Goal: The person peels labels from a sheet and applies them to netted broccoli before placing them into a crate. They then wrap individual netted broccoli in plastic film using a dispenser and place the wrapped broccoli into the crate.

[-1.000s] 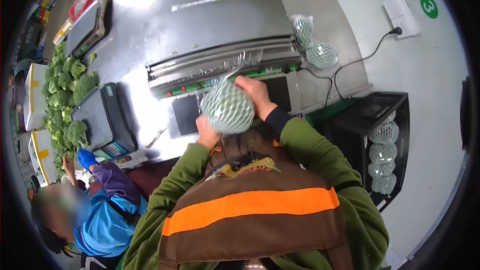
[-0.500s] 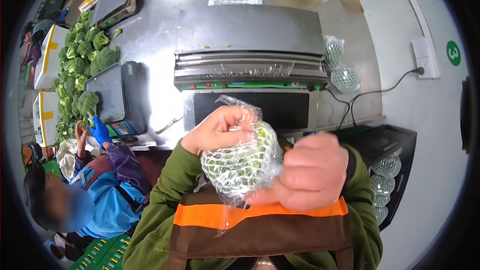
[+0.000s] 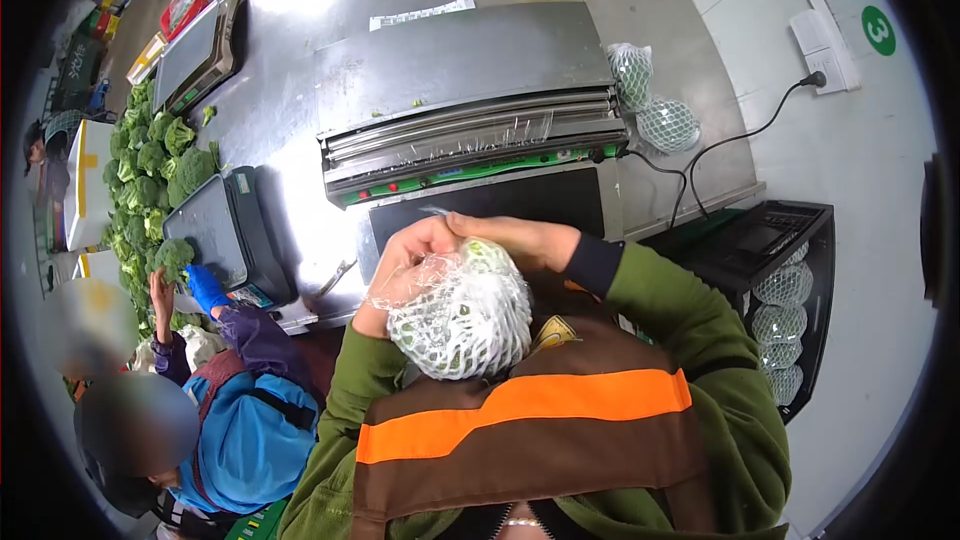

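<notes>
A broccoli in a white foam net [image 3: 465, 325], with clear film around it, is held in front of the brown apron. My left hand [image 3: 415, 258] is closed on the film at its upper left. My right hand [image 3: 512, 238] reaches across the top, its fingers pressed together beside the left hand's; what they pinch is too small to make out. Just beyond the hands lies a dark flat plate [image 3: 575, 202] in front of the wrapping machine [image 3: 470, 70].
Broccoli heads [image 3: 150, 155] are piled at the left by a grey scale [image 3: 215, 230]. A co-worker in blue [image 3: 245, 430] reaches there. Netted bundles [image 3: 668, 127] lie right of the machine; a black crate [image 3: 800, 280] holds more. A cable [image 3: 750, 140] runs to the wall.
My right hand has moved from the bundle's lower right to its top, next to my left hand. The loose film no longer hangs below. The camera view has turned slightly.
</notes>
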Motion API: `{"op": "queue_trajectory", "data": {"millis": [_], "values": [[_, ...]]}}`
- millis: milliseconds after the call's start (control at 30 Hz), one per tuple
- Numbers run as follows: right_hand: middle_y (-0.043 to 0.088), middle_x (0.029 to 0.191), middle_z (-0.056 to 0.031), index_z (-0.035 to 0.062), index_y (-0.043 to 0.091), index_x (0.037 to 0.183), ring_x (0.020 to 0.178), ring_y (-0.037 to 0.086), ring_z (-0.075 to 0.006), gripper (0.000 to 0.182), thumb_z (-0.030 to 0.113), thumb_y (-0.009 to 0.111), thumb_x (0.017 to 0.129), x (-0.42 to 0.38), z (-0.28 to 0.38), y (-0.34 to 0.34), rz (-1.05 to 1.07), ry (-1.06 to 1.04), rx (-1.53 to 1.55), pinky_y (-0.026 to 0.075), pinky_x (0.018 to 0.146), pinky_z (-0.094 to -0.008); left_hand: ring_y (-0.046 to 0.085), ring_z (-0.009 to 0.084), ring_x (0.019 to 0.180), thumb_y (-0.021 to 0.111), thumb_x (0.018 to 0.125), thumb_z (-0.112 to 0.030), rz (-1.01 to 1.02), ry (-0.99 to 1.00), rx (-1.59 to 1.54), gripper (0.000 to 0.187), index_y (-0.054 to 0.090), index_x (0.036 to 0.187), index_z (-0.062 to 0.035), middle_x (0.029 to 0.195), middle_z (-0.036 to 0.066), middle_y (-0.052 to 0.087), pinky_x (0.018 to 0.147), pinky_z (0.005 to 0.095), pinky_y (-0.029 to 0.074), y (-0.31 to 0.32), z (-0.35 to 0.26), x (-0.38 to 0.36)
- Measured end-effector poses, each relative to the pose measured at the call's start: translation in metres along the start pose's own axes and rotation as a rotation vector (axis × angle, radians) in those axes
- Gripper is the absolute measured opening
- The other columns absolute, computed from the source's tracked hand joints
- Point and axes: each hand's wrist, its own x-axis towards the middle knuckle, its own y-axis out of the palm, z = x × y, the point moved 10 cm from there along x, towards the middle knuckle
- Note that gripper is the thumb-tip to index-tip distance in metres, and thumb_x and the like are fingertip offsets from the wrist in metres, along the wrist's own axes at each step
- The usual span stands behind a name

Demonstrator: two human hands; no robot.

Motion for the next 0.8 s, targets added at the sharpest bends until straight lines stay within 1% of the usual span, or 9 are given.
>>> {"op": "queue_trajectory", "data": {"millis": [33,67,133,200,267,333,433,667,800], "values": [[0.061,0.124,-0.0100,-0.0019,0.056,0.129,0.106,0.059,-0.0135,0.051,0.041,0.048,0.103,0.000,-0.012,-0.019,-0.070,0.020,-0.060,0.047,0.094,-0.0290,0.055,0.0063,0.079,0.072,0.086,-0.015,-0.054,0.066,0.020,0.019,0.057,0.089,-0.0040,0.087,-0.001,0.060,0.074,0.0223,0.045,-0.003,-0.009,-0.004],[0.063,0.121,-0.0099,-0.0045,0.055,0.129,0.107,0.060,-0.0145,0.053,0.040,0.050,0.102,-0.003,0.005,-0.035,-0.149,-0.087,-0.615,0.048,0.095,-0.0297,0.054,0.0056,0.077,0.070,0.088,-0.014,-0.110,0.132,0.038,0.018,0.056,0.086,-0.0048,0.084,-0.002,0.059,0.073,0.0217,0.044,-0.007,-0.018,-0.008],[0.068,0.105,-0.0075,-0.0018,0.062,0.119,0.091,0.063,-0.0127,0.047,0.040,0.056,0.099,-0.039,0.019,-0.048,-0.355,-0.079,-0.228,0.051,0.083,-0.0272,0.049,0.0034,0.072,0.068,0.090,-0.014,-0.198,0.154,0.058,0.018,0.055,0.085,-0.0046,0.080,-0.003,0.056,0.066,0.0202,0.041,-0.009,-0.021,-0.015],[0.068,0.106,-0.0088,-0.0027,0.062,0.119,0.093,0.064,-0.0137,0.047,0.038,0.063,0.095,-0.049,0.031,-0.021,-0.242,-0.126,-0.470,0.051,0.083,-0.0277,0.045,0.0014,0.069,0.068,0.091,-0.013,-0.361,0.101,0.384,0.018,0.054,0.085,-0.0036,0.076,-0.004,0.054,0.060,0.0194,0.037,-0.013,-0.022,-0.019],[0.069,0.105,-0.0110,-0.0040,0.059,0.120,0.097,0.065,-0.0174,0.059,0.037,0.078,0.082,-0.063,0.048,0.033,-0.101,-0.283,-0.902,0.050,0.087,-0.0300,0.042,0.0003,0.067,0.069,0.091,-0.012,-0.370,0.087,0.337,0.018,0.056,0.083,-0.0026,0.072,-0.006,0.052,0.058,0.0191,0.035,-0.008,-0.042,-0.020],[0.067,0.111,-0.0127,-0.0030,0.053,0.130,0.103,0.063,-0.0199,0.077,0.036,0.084,0.071,-0.059,0.029,0.041,-0.004,-0.172,-0.782,0.049,0.092,-0.0323,0.046,0.0012,0.070,0.068,0.090,-0.006,-0.164,-0.197,0.599,0.011,0.059,0.084,-0.0047,0.074,-0.006,0.054,0.062,0.0196,0.037,-0.008,-0.049,-0.024],[0.057,0.128,-0.0139,-0.0002,0.039,0.142,0.113,0.058,-0.0203,0.097,0.027,0.086,0.062,-0.058,0.017,0.056,0.160,-0.356,-0.881,0.045,0.097,-0.0335,0.047,0.0010,0.062,0.075,0.086,-0.013,0.010,-0.058,0.425,0.016,0.065,0.078,-0.0038,0.068,-0.007,0.056,0.055,0.0198,0.035,-0.015,-0.070,-0.009],[0.055,0.129,-0.0118,-0.0001,0.038,0.144,0.114,0.056,-0.0187,0.098,0.022,0.084,0.061,-0.061,0.003,0.056,0.169,-0.339,-0.838,0.044,0.098,-0.0328,0.048,0.0072,0.068,0.074,0.085,-0.018,0.557,-0.426,-0.062,0.022,0.065,0.076,-0.0003,0.072,0.001,0.053,0.059,0.0222,0.037,0.019,0.039,0.022],[0.054,0.133,-0.0109,-0.0015,0.036,0.145,0.120,0.054,-0.0190,0.098,0.025,0.084,0.064,-0.063,-0.029,0.028,0.100,-0.282,-0.470,0.040,0.104,-0.0325,0.059,0.0095,0.077,0.063,0.096,-0.032,0.427,-0.382,-0.285,0.033,0.066,0.081,-0.0029,0.088,0.004,0.061,0.067,0.0239,0.050,0.032,0.056,0.008]]}}
